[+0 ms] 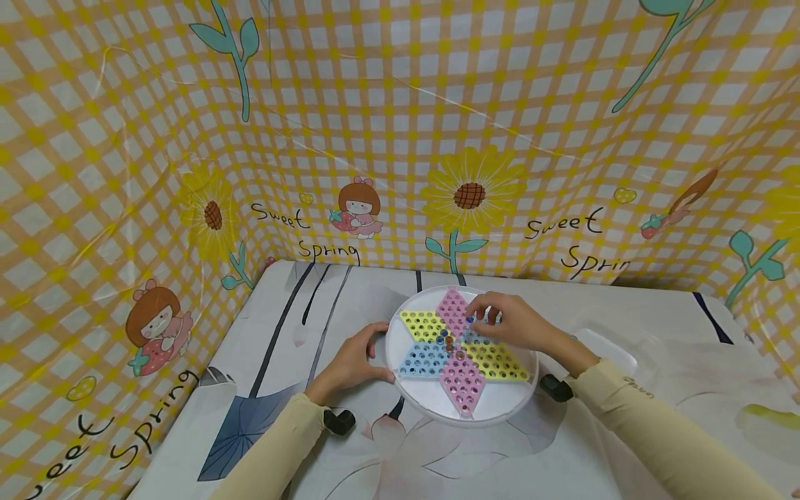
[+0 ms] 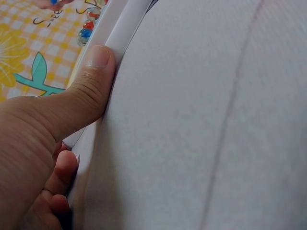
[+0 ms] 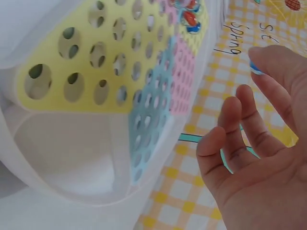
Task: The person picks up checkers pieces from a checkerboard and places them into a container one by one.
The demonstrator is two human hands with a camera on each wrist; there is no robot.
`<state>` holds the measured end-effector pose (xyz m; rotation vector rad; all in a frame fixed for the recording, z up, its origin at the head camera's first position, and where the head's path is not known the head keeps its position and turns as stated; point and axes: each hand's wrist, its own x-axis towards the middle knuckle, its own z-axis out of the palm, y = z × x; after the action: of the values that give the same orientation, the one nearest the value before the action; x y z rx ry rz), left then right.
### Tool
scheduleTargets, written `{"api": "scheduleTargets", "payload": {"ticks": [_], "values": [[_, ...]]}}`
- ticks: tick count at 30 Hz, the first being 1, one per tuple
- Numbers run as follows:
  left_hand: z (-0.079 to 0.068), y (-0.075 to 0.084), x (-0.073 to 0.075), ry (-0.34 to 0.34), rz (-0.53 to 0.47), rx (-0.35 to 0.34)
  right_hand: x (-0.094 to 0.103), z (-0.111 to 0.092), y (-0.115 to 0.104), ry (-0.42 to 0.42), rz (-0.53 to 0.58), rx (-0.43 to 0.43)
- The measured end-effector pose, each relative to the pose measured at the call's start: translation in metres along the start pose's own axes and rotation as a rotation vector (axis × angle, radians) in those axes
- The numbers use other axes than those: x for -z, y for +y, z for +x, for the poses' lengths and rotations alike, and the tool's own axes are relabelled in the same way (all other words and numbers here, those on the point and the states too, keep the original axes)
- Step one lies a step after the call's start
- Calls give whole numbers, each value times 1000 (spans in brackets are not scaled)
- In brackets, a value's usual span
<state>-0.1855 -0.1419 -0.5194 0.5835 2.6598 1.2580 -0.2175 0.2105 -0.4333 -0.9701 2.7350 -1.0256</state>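
A round white Chinese checkers board lies on the table, its star of yellow, pink and blue points full of holes. My left hand holds the board's left edge. In the left wrist view its thumb presses along the white rim while the other fingers curl below. Over the board's far right side, my right hand pinches a blue-and-white marble between thumb and index finger, the other fingers loosely bent. Several red and blue marbles sit grouped around the board's middle.
A shallow clear plastic piece lies on the table right of the board, beyond my right wrist. The table has a white floral cover. A yellow checked cloth hangs behind and at the sides.
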Motion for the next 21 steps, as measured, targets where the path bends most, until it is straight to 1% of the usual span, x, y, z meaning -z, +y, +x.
{"api": "scheduleTargets", "payload": {"ticks": [2,5,14,21], "values": [[0,1,0,-3,1,10,1,0,-2,38,-12,11],[-1,2,0,-6,-5,25,3,0,-2,73,-19,13],[-1,1,-1,-1,-5,25,4,-4,0,111,3,9],[-1,2,-1,3,-5,20,8,-10,1,152,-27,1]]}}
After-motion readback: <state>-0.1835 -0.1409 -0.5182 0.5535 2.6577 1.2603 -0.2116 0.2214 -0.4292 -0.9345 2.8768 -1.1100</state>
